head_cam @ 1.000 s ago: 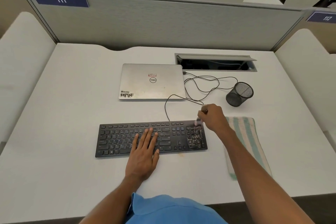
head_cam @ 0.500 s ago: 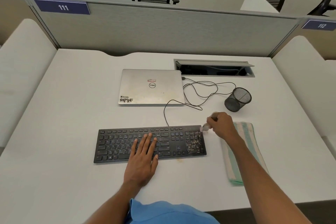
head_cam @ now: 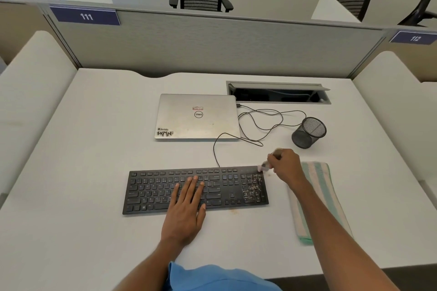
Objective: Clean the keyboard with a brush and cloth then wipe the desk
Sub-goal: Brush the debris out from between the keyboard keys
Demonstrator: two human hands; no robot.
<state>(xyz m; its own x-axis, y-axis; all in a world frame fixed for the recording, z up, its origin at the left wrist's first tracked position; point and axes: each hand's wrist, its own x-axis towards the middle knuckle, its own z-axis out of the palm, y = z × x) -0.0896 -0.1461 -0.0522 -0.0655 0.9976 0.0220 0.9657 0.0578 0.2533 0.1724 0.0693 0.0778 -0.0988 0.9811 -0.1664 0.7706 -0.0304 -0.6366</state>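
Observation:
A black keyboard (head_cam: 153,191) lies on the white desk (head_cam: 94,149), with pale crumbs scattered over its number pad at the right end. My left hand (head_cam: 186,210) rests flat on the middle keys, fingers apart. My right hand (head_cam: 285,165) grips a small brush (head_cam: 263,167), whose bristles touch the keyboard's top right corner. A folded cloth (head_cam: 318,196) with green and white stripes lies just right of the keyboard, partly under my right forearm.
A shut silver laptop (head_cam: 197,117) lies behind the keyboard, with a looped black cable (head_cam: 260,123) beside it. A black mesh pen cup (head_cam: 308,132) stands at the right. An open cable hatch (head_cam: 279,93) sits at the back. Partition walls enclose the desk.
My right hand has swept the brush rightward from the number pad's top to the keyboard's top right corner. My left hand stays flat on the keys.

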